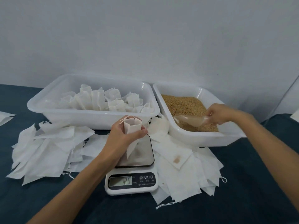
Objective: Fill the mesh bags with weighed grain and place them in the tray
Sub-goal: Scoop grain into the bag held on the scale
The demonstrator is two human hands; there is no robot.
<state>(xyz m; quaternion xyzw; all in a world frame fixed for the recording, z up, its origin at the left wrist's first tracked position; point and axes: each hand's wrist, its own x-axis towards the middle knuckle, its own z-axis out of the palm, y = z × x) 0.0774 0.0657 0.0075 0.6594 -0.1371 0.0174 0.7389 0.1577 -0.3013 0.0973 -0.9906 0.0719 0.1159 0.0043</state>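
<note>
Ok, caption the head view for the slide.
Left hand holds a mesh bag over the scale; right hand scoops grain.

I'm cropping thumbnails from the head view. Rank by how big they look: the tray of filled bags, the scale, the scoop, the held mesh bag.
1. Tray of filled bags
2. Scale
3. Held mesh bag and scoop: too close to rank, each partly hidden by a hand.

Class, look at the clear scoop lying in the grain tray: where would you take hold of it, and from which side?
Take the scoop by its narrow handle end at the right, coming from the right, as the right hand does. Its wide bowl points left, down into the grain, so that end must stay free.
</note>
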